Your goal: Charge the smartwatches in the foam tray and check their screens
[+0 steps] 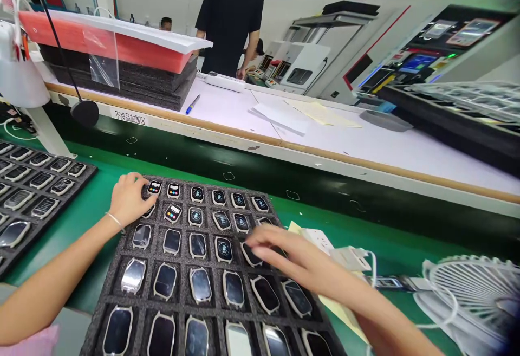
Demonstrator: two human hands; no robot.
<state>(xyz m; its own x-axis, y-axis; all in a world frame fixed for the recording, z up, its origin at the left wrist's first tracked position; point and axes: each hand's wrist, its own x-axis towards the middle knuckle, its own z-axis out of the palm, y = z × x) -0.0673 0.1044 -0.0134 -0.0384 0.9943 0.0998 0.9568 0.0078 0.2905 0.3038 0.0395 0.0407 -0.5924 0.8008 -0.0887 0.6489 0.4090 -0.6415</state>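
A black foam tray (184, 258) holds rows of smartwatch bodies without straps, each in its own slot. My left hand (129, 200) is at the tray's far left corner, thumb and index finger closed around the edge of a lit smartwatch (154, 187) in the corner slot. Beside that one, another watch (173, 190) shows the same coloured dots. Several watches to the right display dials, while most nearer ones have dark screens. My right hand (284, 247) hovers low over the tray's right side, its fingertips blurred at a dark-screened watch (252, 254); contact is unclear.
A second watch tray (44, 182) lies left on the green bench. At right are a white fan (471, 291), a power strip (317, 239) and cables. Behind runs a raised shelf (227, 107) with stacked foam (122, 63), a blue pen (193, 104) and papers. A person (231, 20) stands beyond.
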